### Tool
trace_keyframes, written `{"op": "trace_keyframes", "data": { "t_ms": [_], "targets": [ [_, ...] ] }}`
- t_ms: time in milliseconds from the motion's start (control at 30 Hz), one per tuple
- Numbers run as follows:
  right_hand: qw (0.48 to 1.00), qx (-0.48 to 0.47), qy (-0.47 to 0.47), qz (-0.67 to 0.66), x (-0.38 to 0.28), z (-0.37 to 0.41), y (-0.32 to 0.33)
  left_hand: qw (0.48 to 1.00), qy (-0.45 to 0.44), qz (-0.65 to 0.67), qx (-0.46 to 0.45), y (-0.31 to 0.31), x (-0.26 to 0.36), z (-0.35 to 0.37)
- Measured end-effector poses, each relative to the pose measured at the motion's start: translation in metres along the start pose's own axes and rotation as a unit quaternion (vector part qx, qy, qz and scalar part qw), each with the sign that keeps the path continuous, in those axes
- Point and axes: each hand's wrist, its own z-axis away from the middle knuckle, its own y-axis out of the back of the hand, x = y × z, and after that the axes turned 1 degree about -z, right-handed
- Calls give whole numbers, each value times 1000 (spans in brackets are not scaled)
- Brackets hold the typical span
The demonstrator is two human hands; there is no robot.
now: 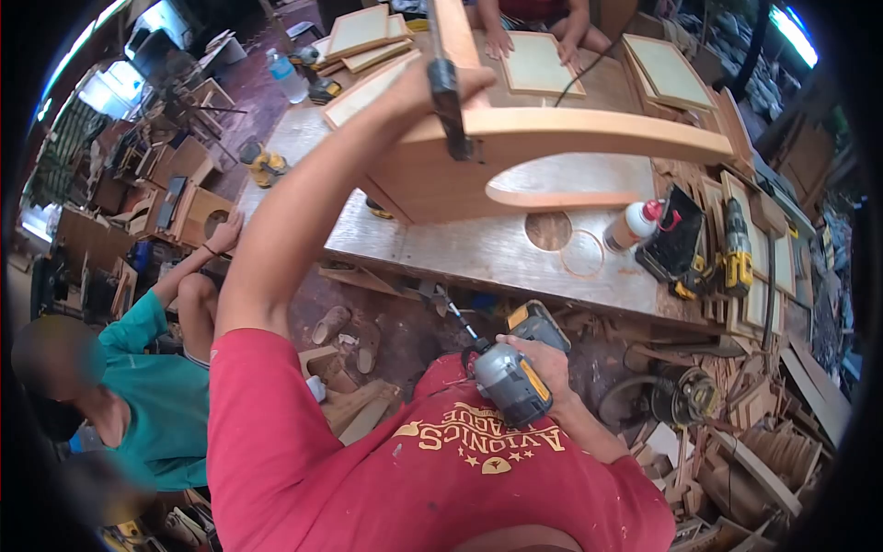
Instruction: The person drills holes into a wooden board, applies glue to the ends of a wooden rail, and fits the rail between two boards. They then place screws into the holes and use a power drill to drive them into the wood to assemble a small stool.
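My left hand [471,83] is raised over the workbench and closed around the upright of a curved wooden frame [607,129]. A black clamp [447,106] sits on that frame, partly covering the hand. The frame stands tilted on the bench, with a rounded opening below its top rail. Close to my chest, my right hand [544,366] grips a cordless drill driver [513,382], its long bit pointing up and to the left. The drill's battery [538,325] shows beyond the hand.
On the bench [414,248] are a glue bottle [633,225], a yellow drill [737,253] and another drill [262,164]. Across it, another person's hands rest by a pale panel [543,64]. A person in a green shirt [156,405] sits at left. Wood scraps [754,469] lie at right.
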Motion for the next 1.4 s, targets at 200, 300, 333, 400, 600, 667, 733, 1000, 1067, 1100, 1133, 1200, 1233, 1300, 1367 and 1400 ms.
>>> {"op": "trace_keyframes", "data": {
  "t_ms": [200,300,333,400,600,667,733,1000,1067,1100,1133,1200,1233,1300,1367,1400],
  "targets": [
    [989,138,-43,35,-18,-28,15,997,52,-7,-56,-17,-12,-36],
    [977,186,12,108,-26,-50,9,995,63,-38,-69,-10,4,-27],
    [975,204,-8,82,-29,-57,4,995,59,-27,-71,-8,7,-23],
    [970,223,0,94,-27,-69,-2,998,35,-20,-58,-8,5,-23],
    [960,258,-2,106,-23,-87,-16,998,-43,28,-25,-13,-2,-17],
    [961,258,-4,98,-24,-87,-20,997,-46,63,-30,-15,-6,-17],
    [960,259,2,102,-22,-90,-22,998,26,-26,-43,-15,-16,-37],
    [958,253,11,138,-18,-92,-25,993,24,-86,-84,-12,-21,-51],
    [954,253,6,162,-17,-92,-27,994,-32,-51,-89,-3,-5,-30],
    [951,255,5,175,-15,-93,-27,993,-76,-33,-80,-2,-4,-23],
    [951,256,10,172,-15,-94,-26,987,-154,-11,-47,-9,-12,-20],
    [951,259,22,166,-13,-98,-23,982,-186,5,-19,-12,-10,-20],
    [952,259,19,163,-13,-100,-22,990,-139,-3,-24,-10,-5,-22],
    [954,255,13,158,-13,-99,-22,996,-82,8,-29,-9,-4,-23],
    [953,255,19,164,-9,-97,-22,995,-95,23,-25,-11,-8,-24],
    [952,256,21,166,-7,-96,-22,993,-117,20,-20,-11,-10,-24]
  ]
}}
